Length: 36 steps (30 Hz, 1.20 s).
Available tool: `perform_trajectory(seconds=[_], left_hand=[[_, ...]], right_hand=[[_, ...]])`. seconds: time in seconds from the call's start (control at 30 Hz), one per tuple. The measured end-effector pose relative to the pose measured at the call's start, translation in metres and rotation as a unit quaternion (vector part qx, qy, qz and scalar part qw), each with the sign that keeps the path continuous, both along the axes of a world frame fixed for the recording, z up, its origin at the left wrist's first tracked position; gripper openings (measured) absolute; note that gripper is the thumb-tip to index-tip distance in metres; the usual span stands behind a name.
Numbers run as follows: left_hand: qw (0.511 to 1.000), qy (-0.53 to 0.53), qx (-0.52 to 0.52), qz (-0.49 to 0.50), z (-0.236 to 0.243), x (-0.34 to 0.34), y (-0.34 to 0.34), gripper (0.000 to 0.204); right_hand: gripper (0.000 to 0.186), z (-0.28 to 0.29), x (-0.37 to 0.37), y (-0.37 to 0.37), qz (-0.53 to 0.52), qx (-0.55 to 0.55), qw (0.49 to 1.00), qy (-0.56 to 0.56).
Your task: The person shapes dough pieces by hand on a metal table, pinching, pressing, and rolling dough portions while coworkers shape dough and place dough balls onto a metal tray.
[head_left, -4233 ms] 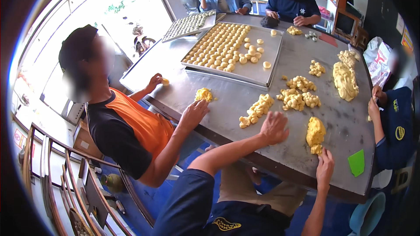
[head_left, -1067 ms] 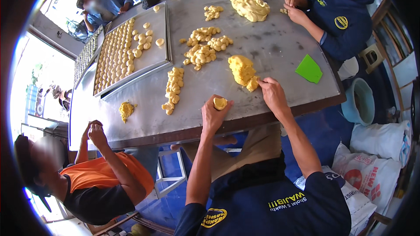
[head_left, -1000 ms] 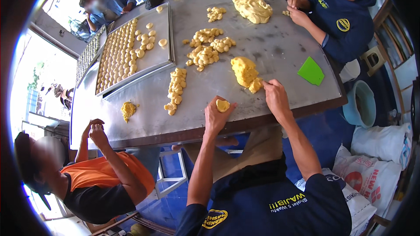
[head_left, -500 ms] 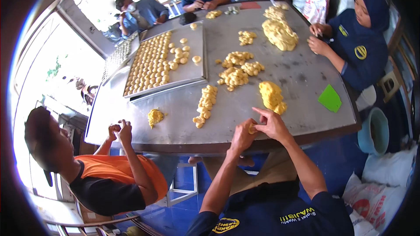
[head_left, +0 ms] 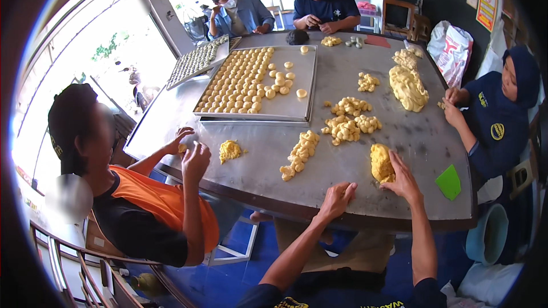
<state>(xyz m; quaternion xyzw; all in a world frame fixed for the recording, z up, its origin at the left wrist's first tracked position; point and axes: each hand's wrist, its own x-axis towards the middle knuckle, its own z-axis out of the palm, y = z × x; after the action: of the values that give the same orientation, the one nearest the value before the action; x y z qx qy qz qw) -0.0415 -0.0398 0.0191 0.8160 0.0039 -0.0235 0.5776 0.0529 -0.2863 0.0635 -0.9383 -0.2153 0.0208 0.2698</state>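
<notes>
My right hand [head_left: 403, 178] rests against the near right side of a bright yellow lump of filling or dough [head_left: 381, 162], with its fingers curved over the edge and the thumb low at its base. To the left, my left hand [head_left: 338, 199] is closed just above the table's front edge, thumb out to the side. Whatever lies in its palm is hidden. A row of small pale dough balls [head_left: 301, 155] lies ahead of my left hand, and farther back are more piles of dough balls [head_left: 349, 121].
A tray of round buns [head_left: 237, 82] stands on the metal table [head_left: 342, 63]. A green scraper [head_left: 448, 182] lies right; a large dough mass [head_left: 407, 88] is farther back. A person in orange [head_left: 151, 211] works at left beside yellow filling [head_left: 230, 151]; others sit at the far and right edges.
My hands have come apart. The right hand has reached onto the yellow lump, while the left has closed near the table edge. The view has shifted, and the neighbour's hands have parted.
</notes>
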Motion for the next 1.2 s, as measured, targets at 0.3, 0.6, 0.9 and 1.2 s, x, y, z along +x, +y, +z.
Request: perform_trajectory(seconds=[0.3,0.6,0.9,1.2], left_hand=[[0.970,-0.237,0.000,0.050,-0.018,0.007,0.003,0.031],[0.965,-0.062,-0.253,0.030,-0.007,0.002,-0.006,0.034],[0.921,-0.312,0.231,-0.014,-0.028,0.014,0.020,0.023],[0.868,-0.305,0.392,0.006,-0.008,-0.012,0.046,0.020]], right_hand=[[0.049,-0.013,-0.008,0.010,-0.117,0.044,0.990,-0.066],[0.043,-0.054,-0.072,0.000,-0.116,0.061,0.973,-0.190],[0.046,-0.058,-0.076,0.004,-0.146,0.136,0.967,-0.158],[0.045,-0.055,-0.080,0.005,-0.136,0.178,0.962,-0.158]])
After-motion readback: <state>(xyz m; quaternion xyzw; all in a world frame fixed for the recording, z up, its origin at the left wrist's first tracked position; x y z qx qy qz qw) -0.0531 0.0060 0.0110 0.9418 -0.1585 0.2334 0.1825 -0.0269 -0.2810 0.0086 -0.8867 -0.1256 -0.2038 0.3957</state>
